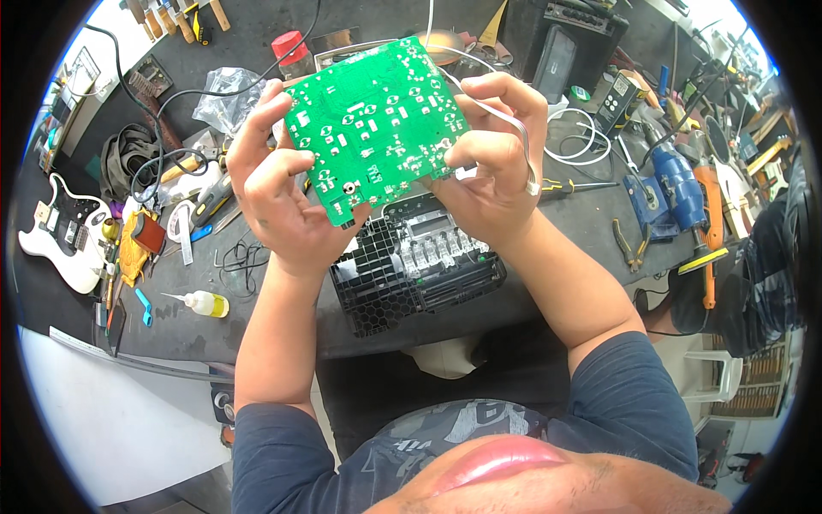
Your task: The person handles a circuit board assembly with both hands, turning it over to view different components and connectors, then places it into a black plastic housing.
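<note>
A green circuit board (377, 128) is held up above the bench between both hands. My left hand (270, 176) grips its left edge, fingers bent over the side and thumb near the lower corner. My right hand (501, 150) closes on the right edge, with a white cable (505, 118) running along its fingers to a small connector near the wrist. Below the board lies a black plastic housing (415, 274) with a ribbed grid inside and pale clear parts along its middle. The board hides the housing's upper part.
A dropper bottle (207, 303) and a blue tool (144, 307) lie left of the housing. Farther left is a white guitar body (64, 236). On the right are a screwdriver (582, 185), pliers (632, 246), a blue power tool (681, 188) and coiled white cable (586, 141).
</note>
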Demonstrator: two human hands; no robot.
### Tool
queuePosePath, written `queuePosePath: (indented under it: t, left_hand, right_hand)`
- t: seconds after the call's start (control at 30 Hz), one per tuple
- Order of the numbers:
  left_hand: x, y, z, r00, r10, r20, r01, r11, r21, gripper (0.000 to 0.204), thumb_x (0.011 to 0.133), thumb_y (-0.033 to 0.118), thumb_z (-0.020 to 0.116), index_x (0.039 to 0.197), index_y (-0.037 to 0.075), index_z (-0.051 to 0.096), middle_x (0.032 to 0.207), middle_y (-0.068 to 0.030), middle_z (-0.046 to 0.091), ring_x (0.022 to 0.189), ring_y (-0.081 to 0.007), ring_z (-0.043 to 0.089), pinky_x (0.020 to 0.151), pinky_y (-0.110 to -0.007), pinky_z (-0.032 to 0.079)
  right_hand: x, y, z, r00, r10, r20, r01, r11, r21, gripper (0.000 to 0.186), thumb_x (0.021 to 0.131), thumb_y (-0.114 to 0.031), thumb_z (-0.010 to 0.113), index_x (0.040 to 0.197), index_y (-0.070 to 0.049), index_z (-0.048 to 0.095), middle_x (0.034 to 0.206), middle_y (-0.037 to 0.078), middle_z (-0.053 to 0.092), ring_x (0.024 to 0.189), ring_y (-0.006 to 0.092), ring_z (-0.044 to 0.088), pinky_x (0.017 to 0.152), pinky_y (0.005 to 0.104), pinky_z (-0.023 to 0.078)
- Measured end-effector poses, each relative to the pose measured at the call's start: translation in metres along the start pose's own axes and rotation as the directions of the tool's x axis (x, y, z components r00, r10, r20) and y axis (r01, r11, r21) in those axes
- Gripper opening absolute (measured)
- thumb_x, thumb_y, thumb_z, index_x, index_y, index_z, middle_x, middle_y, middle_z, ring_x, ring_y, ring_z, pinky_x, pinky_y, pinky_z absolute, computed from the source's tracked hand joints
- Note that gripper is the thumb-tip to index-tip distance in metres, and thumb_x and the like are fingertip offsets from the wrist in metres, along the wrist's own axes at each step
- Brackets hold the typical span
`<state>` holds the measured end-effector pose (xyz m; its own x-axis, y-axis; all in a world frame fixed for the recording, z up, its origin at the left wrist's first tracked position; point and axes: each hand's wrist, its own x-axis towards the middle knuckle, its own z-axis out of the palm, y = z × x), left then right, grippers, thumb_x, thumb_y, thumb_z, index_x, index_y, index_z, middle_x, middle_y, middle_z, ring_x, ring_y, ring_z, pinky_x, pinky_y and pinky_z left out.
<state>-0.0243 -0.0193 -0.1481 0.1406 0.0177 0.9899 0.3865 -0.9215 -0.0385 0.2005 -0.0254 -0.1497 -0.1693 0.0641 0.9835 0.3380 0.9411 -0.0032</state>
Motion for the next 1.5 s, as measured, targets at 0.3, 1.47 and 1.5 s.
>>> queuePosePath:
  t: [0.3,1.47,1.5]
  left_hand:
    - [0.0,0.0,0.003,1.0,-0.007,-0.018,0.007,0.999,-0.034,0.063,0.084,0.028,0.092,0.12,0.003,0.047,0.144,-0.0264,0.042,0.143,-0.0545,0.049,0.111,-0.064,0.056]
    - [0.006,0.01,-0.004,0.996,0.086,0.006,-0.086,0.988,0.131,0.072,0.079,0.026,0.099,0.127,0.011,0.047,0.151,-0.0213,0.04,0.146,-0.0448,0.049,0.116,-0.054,0.054]
    - [0.006,0.01,-0.004,0.996,0.086,0.006,-0.086,0.987,0.133,0.072,0.079,0.026,0.099,0.127,0.011,0.047,0.151,-0.0213,0.04,0.146,-0.0448,0.049,0.116,-0.054,0.054]
  right_hand:
    - [-0.003,0.006,0.003,1.0,-0.005,-0.013,0.005,1.0,0.029,0.046,0.081,-0.003,0.093,0.11,-0.011,0.058,0.141,0.022,0.043,0.112,0.0324,0.074,0.096,0.0416,0.057]
    - [-0.011,0.01,0.011,0.986,0.137,-0.092,-0.123,0.982,0.147,0.045,0.07,-0.008,0.097,0.1,-0.009,0.064,0.134,0.024,0.055,0.111,0.0269,0.067,0.088,0.0387,0.059]
    - [-0.011,0.011,0.011,0.988,0.124,-0.09,-0.111,0.985,0.13,0.045,0.07,-0.009,0.097,0.101,-0.009,0.064,0.134,0.025,0.056,0.11,0.0264,0.067,0.087,0.039,0.059]
